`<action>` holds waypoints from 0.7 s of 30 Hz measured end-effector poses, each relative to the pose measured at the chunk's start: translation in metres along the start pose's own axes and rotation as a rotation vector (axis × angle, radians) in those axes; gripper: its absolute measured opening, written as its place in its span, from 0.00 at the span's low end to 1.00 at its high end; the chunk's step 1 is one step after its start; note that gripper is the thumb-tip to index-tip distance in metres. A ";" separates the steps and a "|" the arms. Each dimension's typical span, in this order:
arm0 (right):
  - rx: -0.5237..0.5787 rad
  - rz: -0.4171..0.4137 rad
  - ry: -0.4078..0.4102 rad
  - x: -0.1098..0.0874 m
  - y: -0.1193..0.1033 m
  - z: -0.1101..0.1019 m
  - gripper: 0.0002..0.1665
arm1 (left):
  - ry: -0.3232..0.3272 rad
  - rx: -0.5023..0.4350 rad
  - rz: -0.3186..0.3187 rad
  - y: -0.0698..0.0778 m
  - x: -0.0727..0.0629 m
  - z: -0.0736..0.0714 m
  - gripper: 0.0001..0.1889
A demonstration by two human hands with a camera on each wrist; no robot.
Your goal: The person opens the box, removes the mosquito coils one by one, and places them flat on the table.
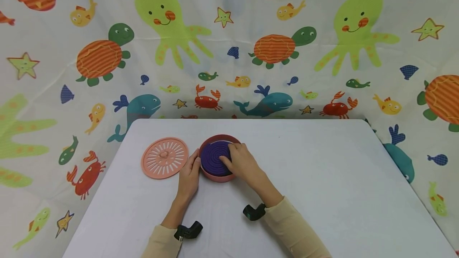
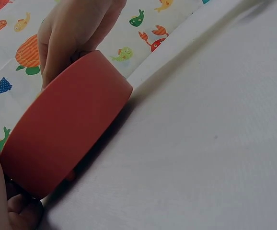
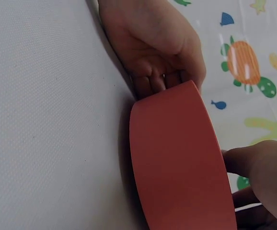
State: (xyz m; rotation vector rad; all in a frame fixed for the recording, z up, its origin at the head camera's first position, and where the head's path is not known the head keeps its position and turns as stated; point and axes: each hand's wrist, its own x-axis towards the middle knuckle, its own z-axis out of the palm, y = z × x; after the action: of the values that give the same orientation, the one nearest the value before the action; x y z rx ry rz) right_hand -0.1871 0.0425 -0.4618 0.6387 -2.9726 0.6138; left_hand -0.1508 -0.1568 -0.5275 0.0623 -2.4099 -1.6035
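Observation:
A round, coral-red holder (image 1: 219,179) sits on the table with a dark purple mosquito coil (image 1: 213,158) inside it. My left hand (image 1: 189,176) grips the holder's left side, thumb up along the wall and fingers curled low against it, as the left wrist view shows of the left fingers (image 2: 26,213). From the right, my right hand (image 1: 245,162) reaches over the rim and pinches the coil's right part, thumb on its top. In the right wrist view the holder wall (image 3: 177,158) hides the coil and the right fingertips.
To the left of the holder, a pink slotted lid (image 1: 157,170) with a small knob lies flat, close to my left hand. The white table (image 1: 322,178) extends to the right. Behind it hangs a cloth (image 1: 222,31) printed with sea animals. Each wrist wears a black camera (image 1: 189,231).

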 end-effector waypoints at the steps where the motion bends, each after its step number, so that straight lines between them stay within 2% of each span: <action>1: 0.003 -0.002 0.009 0.000 0.000 0.000 0.35 | 0.000 -0.001 0.000 0.000 0.000 0.000 0.24; 14: 0.098 -0.046 0.159 0.000 0.003 0.002 0.25 | -0.008 -0.007 -0.007 0.002 0.000 -0.001 0.24; 21: 0.194 -0.022 0.179 0.002 0.006 0.003 0.22 | -0.007 -0.012 -0.008 0.002 0.000 -0.001 0.24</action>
State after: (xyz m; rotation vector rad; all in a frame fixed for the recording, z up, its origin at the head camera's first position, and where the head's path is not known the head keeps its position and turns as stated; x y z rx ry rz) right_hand -0.1910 0.0458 -0.4667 0.5922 -2.7598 0.9136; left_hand -0.1504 -0.1571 -0.5252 0.0649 -2.4079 -1.6245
